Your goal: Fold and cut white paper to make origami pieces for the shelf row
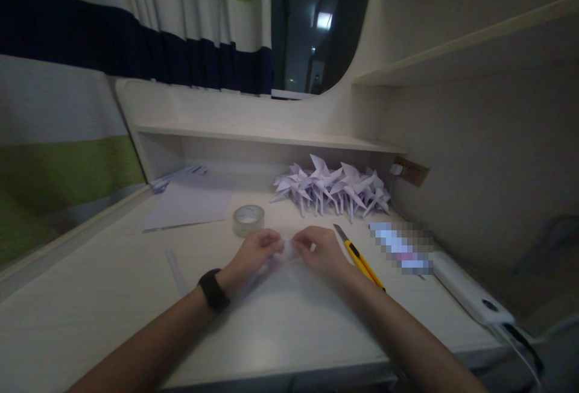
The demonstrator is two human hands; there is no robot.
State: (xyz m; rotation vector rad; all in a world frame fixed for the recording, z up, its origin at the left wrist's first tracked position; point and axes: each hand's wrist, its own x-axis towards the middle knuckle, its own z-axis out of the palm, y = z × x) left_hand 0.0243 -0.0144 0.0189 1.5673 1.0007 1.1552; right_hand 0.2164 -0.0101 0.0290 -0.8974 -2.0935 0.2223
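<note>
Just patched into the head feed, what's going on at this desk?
A person is working a small piece of white paper between both hands: left hand and right hand pinch it together just above the desk. Behind them lies a pile of folded paper shapes. A roll of clear tape sits to the left, a yellow utility knife beside the right hand.

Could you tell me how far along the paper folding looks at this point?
Done: a pile of folded paper pieces sits at the back of the desk. In hand: the left hand and right hand pinch one small white paper between them, mid-fold. Left: flat sheets lie unfolded behind the tape roll.
</note>
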